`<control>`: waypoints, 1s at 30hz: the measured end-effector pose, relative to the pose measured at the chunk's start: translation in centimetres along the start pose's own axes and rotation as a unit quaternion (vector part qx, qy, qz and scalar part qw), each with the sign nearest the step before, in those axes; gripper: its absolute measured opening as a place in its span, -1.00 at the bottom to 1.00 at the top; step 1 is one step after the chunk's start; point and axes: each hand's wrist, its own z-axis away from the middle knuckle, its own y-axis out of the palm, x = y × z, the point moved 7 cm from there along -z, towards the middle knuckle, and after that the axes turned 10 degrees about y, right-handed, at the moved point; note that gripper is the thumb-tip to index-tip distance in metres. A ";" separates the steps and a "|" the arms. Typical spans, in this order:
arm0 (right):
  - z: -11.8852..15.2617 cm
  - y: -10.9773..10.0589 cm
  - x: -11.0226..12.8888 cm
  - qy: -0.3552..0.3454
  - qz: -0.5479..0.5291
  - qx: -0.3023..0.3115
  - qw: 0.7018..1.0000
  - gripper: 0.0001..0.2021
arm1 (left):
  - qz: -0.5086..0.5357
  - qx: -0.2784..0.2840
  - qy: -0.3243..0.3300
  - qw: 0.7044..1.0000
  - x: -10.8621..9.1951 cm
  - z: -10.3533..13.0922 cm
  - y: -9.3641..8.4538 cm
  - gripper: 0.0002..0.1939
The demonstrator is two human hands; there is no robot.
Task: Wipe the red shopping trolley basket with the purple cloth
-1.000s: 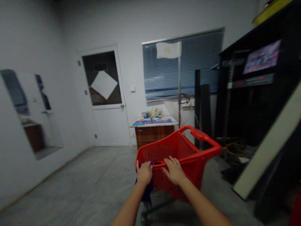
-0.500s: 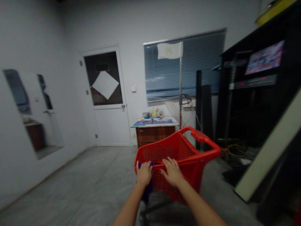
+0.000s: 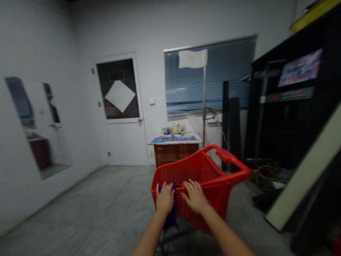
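A red shopping cart with a mesh basket stands in front of me, its handle at the right. A purple cloth hangs over the basket's near rim. My left hand presses the cloth against the rim, its fingers bent over the edge. Just to the right, my right hand rests on the same rim with its fingers spread and its thumb apart. The part of the cloth under my left palm is hidden.
Behind the cart stands a brown cabinet with small items on top. A white door is at the back left, a mirror on the left wall. At right are a black rack and a leaning pale board.
My left hand has slid slightly to the right along the rim with the purple cloth. My right hand has barely moved.
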 end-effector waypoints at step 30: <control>-0.1 0.1 0.2 0.006 0.010 -0.010 1.000 -0.34 | 0.023 0.032 0.022 0.999 -1.6 -0.8 -0.4 -0.62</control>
